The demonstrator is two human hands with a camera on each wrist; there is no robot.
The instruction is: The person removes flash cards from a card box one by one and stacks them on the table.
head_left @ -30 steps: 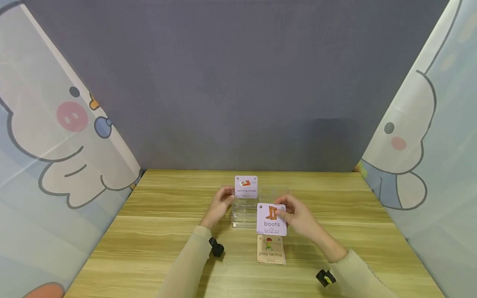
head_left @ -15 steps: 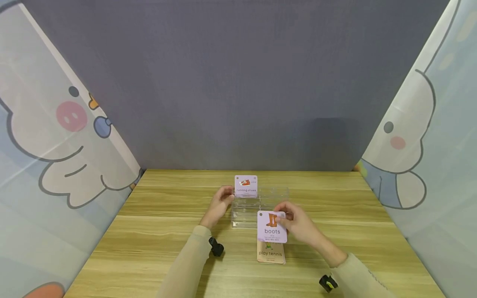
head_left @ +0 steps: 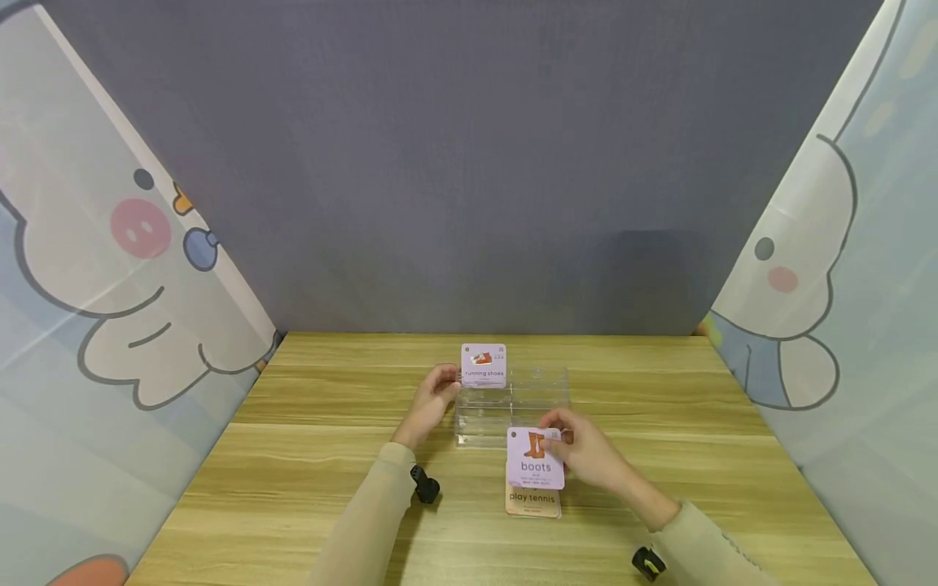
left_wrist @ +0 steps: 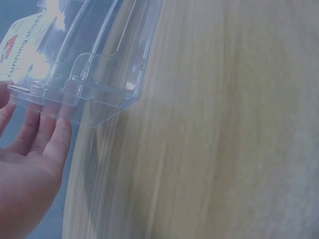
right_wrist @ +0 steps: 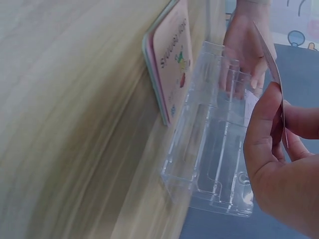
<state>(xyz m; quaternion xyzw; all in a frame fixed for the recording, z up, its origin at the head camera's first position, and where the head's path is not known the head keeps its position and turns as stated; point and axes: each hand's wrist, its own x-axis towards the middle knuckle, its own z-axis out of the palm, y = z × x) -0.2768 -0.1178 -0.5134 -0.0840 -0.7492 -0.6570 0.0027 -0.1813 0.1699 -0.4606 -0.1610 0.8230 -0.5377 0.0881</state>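
Note:
My right hand (head_left: 589, 454) pinches a lilac flash card reading "boots" (head_left: 533, 468) at its right edge, between thumb and fingers. It hovers over a small stack of cards topped by "play tennis" (head_left: 532, 503), covering the upper part of that picture. Seen edge-on in the right wrist view, the boots card (right_wrist: 269, 57) is apart from the stack (right_wrist: 171, 59). My left hand (head_left: 431, 403) holds the left side of a clear plastic stepped stand (head_left: 484, 422), fingers behind the plastic (left_wrist: 112, 92). A "running shoes" card (head_left: 484, 366) stands in its back left section.
The wooden table (head_left: 308, 472) carries the stand and cards. A grey partition (head_left: 469, 179) rises behind it, with cartoon-print curtains (head_left: 795, 268) at both sides. Black wrist straps (head_left: 425, 486) hang near the sleeves.
My right hand has lowered the boots card toward me, away from the stand and over the play tennis stack. The left hand and running shoes card stay put.

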